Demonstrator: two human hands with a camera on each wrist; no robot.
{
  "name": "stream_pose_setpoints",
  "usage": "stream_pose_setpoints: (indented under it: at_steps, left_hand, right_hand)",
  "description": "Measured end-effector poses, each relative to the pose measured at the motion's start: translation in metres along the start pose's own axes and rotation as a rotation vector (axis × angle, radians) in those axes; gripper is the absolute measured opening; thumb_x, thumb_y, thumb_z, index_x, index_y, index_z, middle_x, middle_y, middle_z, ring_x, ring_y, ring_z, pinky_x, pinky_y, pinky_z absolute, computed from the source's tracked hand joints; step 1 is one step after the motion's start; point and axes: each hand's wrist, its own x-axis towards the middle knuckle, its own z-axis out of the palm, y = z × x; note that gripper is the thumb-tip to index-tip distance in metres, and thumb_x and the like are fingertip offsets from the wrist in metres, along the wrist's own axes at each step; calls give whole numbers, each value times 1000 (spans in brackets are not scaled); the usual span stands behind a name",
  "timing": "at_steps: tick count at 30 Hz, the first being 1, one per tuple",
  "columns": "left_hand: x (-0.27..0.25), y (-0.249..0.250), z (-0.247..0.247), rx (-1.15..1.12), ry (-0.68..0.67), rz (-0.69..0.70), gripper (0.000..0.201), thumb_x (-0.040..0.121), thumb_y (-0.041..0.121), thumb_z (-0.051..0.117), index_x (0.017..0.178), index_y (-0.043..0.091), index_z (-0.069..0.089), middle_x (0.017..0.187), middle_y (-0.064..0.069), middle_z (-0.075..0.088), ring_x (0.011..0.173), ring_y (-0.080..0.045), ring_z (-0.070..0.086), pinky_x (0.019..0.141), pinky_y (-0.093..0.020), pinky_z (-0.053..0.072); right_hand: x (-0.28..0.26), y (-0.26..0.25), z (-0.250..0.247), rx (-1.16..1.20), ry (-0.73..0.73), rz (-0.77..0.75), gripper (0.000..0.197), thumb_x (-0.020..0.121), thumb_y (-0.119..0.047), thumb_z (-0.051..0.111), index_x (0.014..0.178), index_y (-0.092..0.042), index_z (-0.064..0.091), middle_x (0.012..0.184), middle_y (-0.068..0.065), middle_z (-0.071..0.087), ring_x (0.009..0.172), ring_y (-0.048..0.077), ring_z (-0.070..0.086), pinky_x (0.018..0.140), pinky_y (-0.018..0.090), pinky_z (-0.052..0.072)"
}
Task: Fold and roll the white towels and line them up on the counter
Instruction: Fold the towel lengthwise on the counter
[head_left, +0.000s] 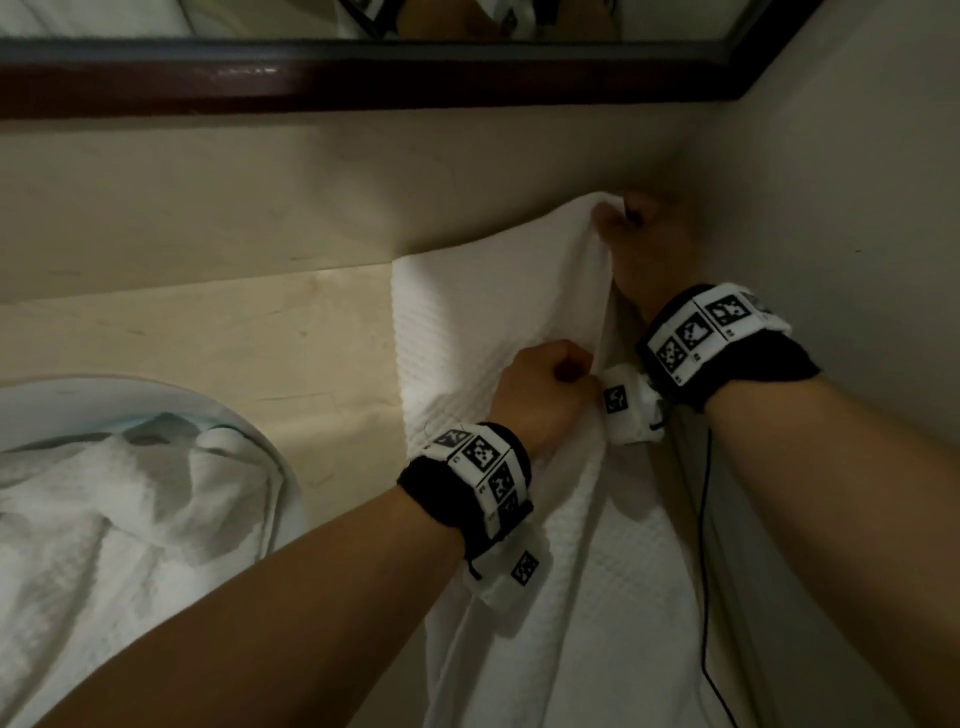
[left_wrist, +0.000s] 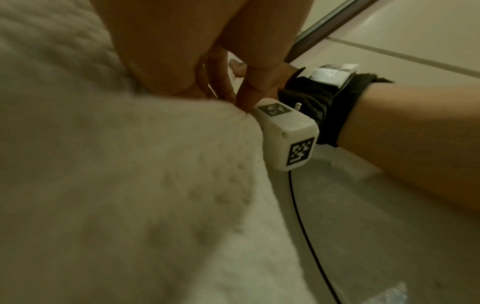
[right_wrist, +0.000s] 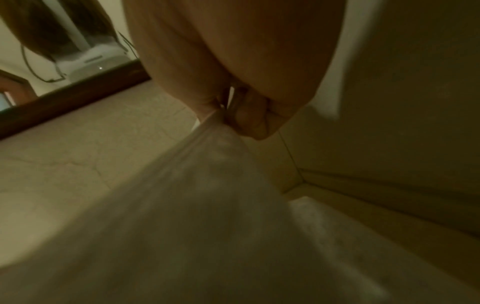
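Right hand (head_left: 636, 244) at one o'clock and left hand (head_left: 540, 395) pinching white towel (head_left: 467, 312) edge, seemingly mid-fold; best kept taut, corners matched flat on counter (head_left: 234, 343)

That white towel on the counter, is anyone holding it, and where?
Yes. The right hand pinches the towel at its far corner; the left hand grips its right edge nearer the person.
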Motion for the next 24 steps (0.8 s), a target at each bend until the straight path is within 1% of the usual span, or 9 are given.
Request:
stream_pose_setpoints:
  at_steps: [5,7,8,10,12,14,18,22,24]
  left_hand:
    - [4,-9,3,60,-53,-53,12,90,16,69,100,24,67,100,4,67,97,-14,64,89,-27,52]
    - [6,-14,4,61,-47,-93,15,91,19,69,105,24,71,106,3,70,102,-16,66,93,-29,53]
    - [7,-16,4,52,-37,-111,16,91,19,68,106,24,72,109,1,72,103,-18,67,94,-32,54]
    - [9,-17,3,-9,-33,-155,19,92,16,62,107,19,75,107,-3,73,97,-22,67,91,-35,56]
    - [10,-15,2,-129,-52,-226,25,95,19,60,113,9,74,99,-7,69,88,-24,64,84,-37,55]
    - [9,-11,0,-310,-75,-325,37,97,33,60,115,2,71,99,-10,69,90,-27,64,85,-40,54]
    - [-1,-2,-5,-509,-125,-434,57,99,63,44,110,13,69,116,-8,73,109,-24,68,97,-36,54]
    - [-16,-4,-6,-552,-143,-433,63,99,67,37,113,12,66,110,-5,72,104,-19,68,89,-30,54]
    - [-24,-6,-6,-546,-150,-430,65,99,66,38,117,10,65,111,-5,71,106,-20,67,92,-32,53]
  right_hand:
    - [4,22,8,-130,-33,50,43,98,-22,57,57,-20,43,56,-5,40,53,10,38,58,24,33]
    - [7,29,13,-163,-54,79,41,98,-22,57,59,-20,47,59,-2,45,56,14,43,62,25,34]
    - [7,30,15,-184,-66,88,34,98,-23,57,64,-19,55,64,2,50,60,17,47,64,25,35]
    - [9,31,17,-273,-95,109,23,98,-25,57,95,-6,70,87,12,63,82,27,59,71,26,37]
    - [9,33,18,-387,-128,101,31,97,-24,59,117,-2,67,113,16,67,104,32,62,78,28,42]
    - [8,34,17,-467,-169,79,34,93,-22,62,122,-5,64,122,15,66,112,32,61,86,31,45]
    - [2,38,11,-554,-200,82,55,81,-17,73,131,-8,53,124,15,63,114,34,60,82,30,45]
    - [-10,41,6,-691,-264,25,81,76,-12,79,144,-7,35,138,20,47,124,36,50,96,36,45]
    - [-17,41,3,-734,-295,47,96,72,-11,82,150,-11,26,139,20,41,122,38,50,97,38,46]
